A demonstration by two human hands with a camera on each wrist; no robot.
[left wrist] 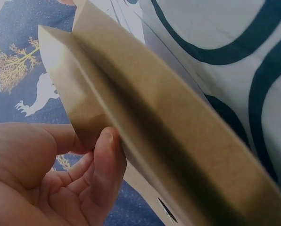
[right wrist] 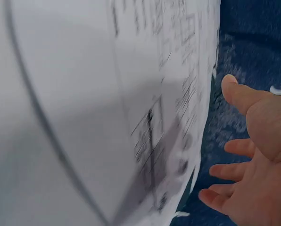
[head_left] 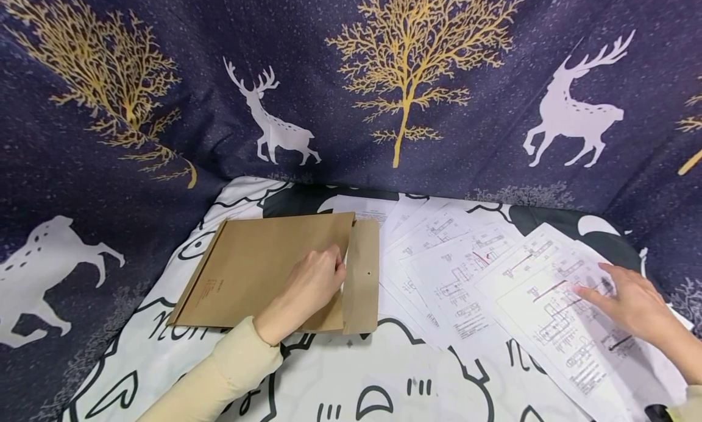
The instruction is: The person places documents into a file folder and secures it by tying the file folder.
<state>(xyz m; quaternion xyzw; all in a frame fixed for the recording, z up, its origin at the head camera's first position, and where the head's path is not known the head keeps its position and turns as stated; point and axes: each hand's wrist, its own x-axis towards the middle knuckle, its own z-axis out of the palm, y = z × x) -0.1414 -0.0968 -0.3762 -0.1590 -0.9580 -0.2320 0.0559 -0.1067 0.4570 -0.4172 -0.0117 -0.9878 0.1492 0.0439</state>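
A brown kraft paper envelope (head_left: 263, 270) lies at the left of the patterned cloth, its flap (head_left: 362, 276) folded out to the right. My left hand (head_left: 315, 276) pinches the upper layer at the mouth between thumb and fingers. In the left wrist view, the left hand (left wrist: 70, 169) grips the brown edge (left wrist: 91, 103), and a gap shows between layers. My right hand (head_left: 638, 300), fingers spread, is over the rightmost printed drawing sheets (head_left: 559, 306). The right wrist view shows the right hand (right wrist: 253, 160) with nothing in its fingers, beside a white sheet (right wrist: 84, 94).
More overlapping printed sheets (head_left: 455, 276) fan out between the envelope and my right hand, some with red marks. Under everything is a white cloth (head_left: 417, 391) with black cartoon drawings. A dark blue curtain (head_left: 340, 93) with deer and trees rises behind.
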